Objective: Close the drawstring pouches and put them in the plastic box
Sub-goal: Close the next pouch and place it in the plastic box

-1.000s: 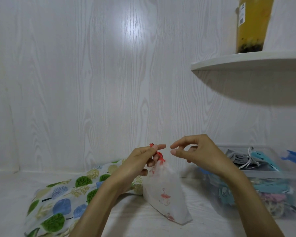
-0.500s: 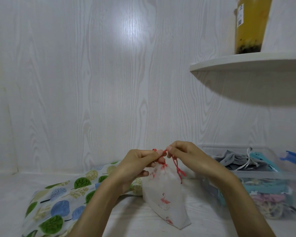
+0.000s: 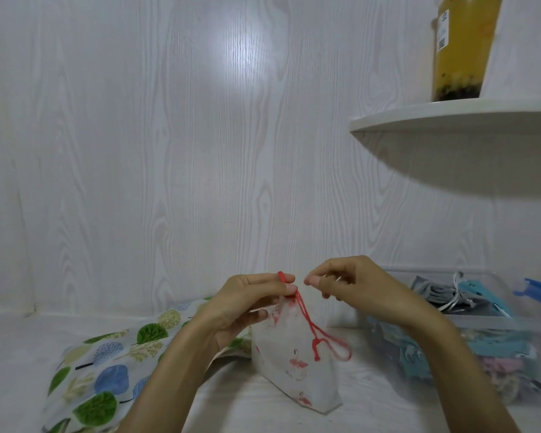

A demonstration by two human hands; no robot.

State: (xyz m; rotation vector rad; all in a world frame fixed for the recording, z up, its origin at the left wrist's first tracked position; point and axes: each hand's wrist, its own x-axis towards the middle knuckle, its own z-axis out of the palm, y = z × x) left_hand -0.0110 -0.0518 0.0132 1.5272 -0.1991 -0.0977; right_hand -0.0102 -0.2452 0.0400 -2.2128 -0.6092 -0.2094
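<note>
A white pouch with pink flamingos [image 3: 294, 357] stands on the white surface at the centre, its neck gathered. My left hand [image 3: 247, 303] pinches the gathered neck and one end of the red drawstring [image 3: 313, 334]. The cord's other loop hangs loose down the pouch's right side. My right hand [image 3: 356, 287] hovers just right of the neck with fingers curled and thumb against fingertip, and no cord shows in it. The clear plastic box [image 3: 475, 321] sits to the right with several closed pouches inside. A larger pouch with a green and blue tree print [image 3: 107, 370] lies to the left.
A white wood-grain wall stands close behind. A white shelf [image 3: 450, 117] juts out at the upper right and carries a cup of yellow drink [image 3: 463, 48]. A blue part [image 3: 537, 293] shows at the box's far right edge.
My right hand took the red cord, pulled it and has let it drop; the loop now hangs beside the pouch. My left hand has stayed at the neck.
</note>
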